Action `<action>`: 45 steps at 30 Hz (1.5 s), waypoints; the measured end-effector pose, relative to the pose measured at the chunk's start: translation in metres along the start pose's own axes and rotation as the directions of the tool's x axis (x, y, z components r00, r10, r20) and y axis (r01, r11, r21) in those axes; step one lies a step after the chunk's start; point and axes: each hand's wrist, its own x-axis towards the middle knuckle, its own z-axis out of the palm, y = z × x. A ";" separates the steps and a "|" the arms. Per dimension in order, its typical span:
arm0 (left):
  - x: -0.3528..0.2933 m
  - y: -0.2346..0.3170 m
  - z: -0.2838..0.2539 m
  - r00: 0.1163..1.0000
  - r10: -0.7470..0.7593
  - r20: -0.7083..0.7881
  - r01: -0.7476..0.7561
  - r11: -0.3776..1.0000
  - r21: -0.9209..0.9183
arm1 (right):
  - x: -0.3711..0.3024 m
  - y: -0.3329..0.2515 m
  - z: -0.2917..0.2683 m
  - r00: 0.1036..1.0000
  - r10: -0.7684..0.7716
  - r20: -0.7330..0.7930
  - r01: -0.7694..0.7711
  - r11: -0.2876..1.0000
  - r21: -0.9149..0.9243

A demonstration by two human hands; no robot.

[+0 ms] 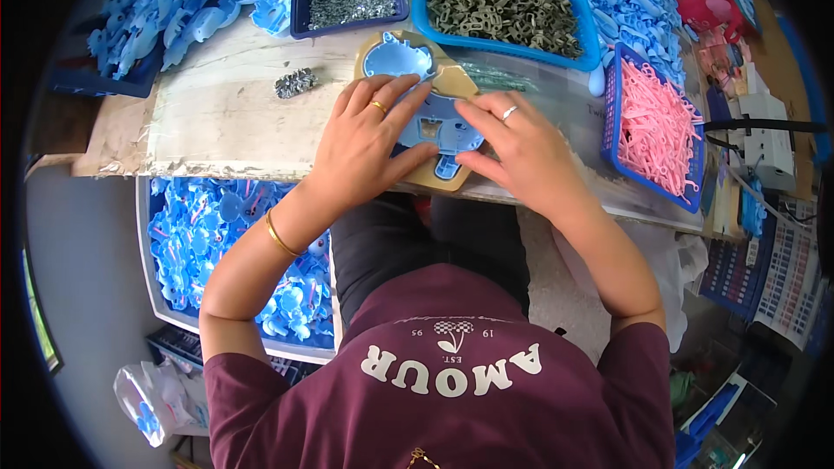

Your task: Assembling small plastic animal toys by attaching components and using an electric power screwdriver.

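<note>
A light blue plastic shell part [427, 132] lies on a tan, shaped holder [454, 80] at the table's front edge. My left hand [363, 137] rests over its left side, thumb and fingers pressed on the blue plastic. From the right, my right hand [521, 155] grips the shell's edge between thumb and fingers. Its fingertips are partly hidden. At the far end of the holder sits a rounded blue piece [398, 59]. Below the shell, a small blue piece [446, 167] shows at the holder's near end.
Left of the holder is a small pile of metal bits [295, 82]. Behind stand a dark blue tray [298, 0] of small shiny parts and a blue basin [521, 49] of dark clips. A basket [614, 113] holds pink strips. Blue shells fill a bin [145, 234] below left.
</note>
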 end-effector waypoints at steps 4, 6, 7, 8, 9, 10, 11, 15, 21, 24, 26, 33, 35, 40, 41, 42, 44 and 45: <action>-0.002 -0.002 0.005 1.000 0.008 -0.006 -0.008 1.000 0.007 | 0.014 0.017 -0.013 0.999 0.007 0.049 -0.012 0.994 0.110; -0.003 -0.002 0.005 1.000 0.003 -0.006 -0.003 1.000 0.011 | 0.028 0.045 -0.026 0.990 0.141 0.018 -0.141 0.951 0.274; -0.005 -0.002 0.006 1.000 -0.001 -0.008 0.001 1.000 0.019 | 0.039 0.056 -0.032 0.969 0.198 -0.150 -0.173 0.971 0.166; -0.003 0.000 0.005 1.000 0.010 -0.015 -0.009 1.000 0.020 | 0.045 0.081 -0.038 0.936 0.188 -0.299 -0.204 0.979 -0.022; -0.003 0.000 0.005 1.000 0.015 -0.016 -0.015 1.000 0.022 | 0.052 0.096 -0.042 0.927 0.205 -0.313 -0.237 0.969 -0.067; -0.002 0.001 0.005 1.000 0.016 -0.014 -0.015 1.000 0.015 | 0.058 0.110 -0.039 0.936 0.207 -0.285 -0.237 0.969 -0.074; -0.002 0.001 0.005 1.000 0.013 -0.009 -0.012 1.000 0.008 | 0.061 0.117 -0.034 0.944 0.209 -0.254 -0.235 0.969 -0.079; -0.001 0.000 0.005 1.000 0.018 -0.004 -0.018 1.000 0.009 | 0.066 0.128 -0.021 0.960 0.160 -0.228 -0.210 0.953 -0.218; 0.011 0.004 -0.005 0.999 0.051 0.016 -0.051 0.998 0.037 | 0.060 0.123 -0.047 0.874 0.474 -0.111 -0.431 0.860 0.273; 0.032 0.021 -0.008 0.987 0.074 -0.143 -0.072 0.997 0.019 | 0.051 0.080 -0.044 0.895 0.441 0.065 -0.411 0.758 0.506; 0.046 0.036 -0.005 0.982 0.106 -0.157 -0.114 0.993 -0.041 | 0.043 0.057 -0.031 0.918 0.373 0.135 -0.380 0.729 0.570; 0.045 0.036 0.011 0.955 0.200 -0.220 -0.230 0.966 -0.120 | -0.003 0.041 -0.071 0.812 0.437 0.387 -0.572 0.467 0.674; 0.040 0.034 0.009 0.984 0.034 -0.174 -0.091 0.941 -0.327 | -0.031 0.090 -0.083 0.885 0.464 -0.031 -0.415 0.817 0.400; 0.043 0.042 0.000 0.921 -0.365 0.135 0.328 0.542 -0.774 | -0.072 0.169 -0.106 0.927 0.305 -0.218 -0.366 0.863 -0.348; 0.043 0.042 0.001 0.921 -0.365 0.135 0.329 0.543 -0.773 | -0.073 0.174 -0.103 0.927 0.305 -0.218 -0.366 0.864 -0.346; 0.045 0.043 0.002 0.907 -0.394 0.146 0.337 0.475 -0.813 | -0.074 0.179 -0.100 0.937 0.282 -0.206 -0.345 0.843 -0.412; 0.044 0.040 0.003 0.891 -0.426 0.159 0.345 0.406 -0.846 | -0.071 0.178 -0.099 0.947 0.257 -0.191 -0.318 0.822 -0.473; 0.043 0.034 0.004 0.876 -0.432 0.213 0.373 0.330 -0.867 | -0.070 0.177 -0.101 0.927 0.322 -0.193 -0.375 0.779 -0.503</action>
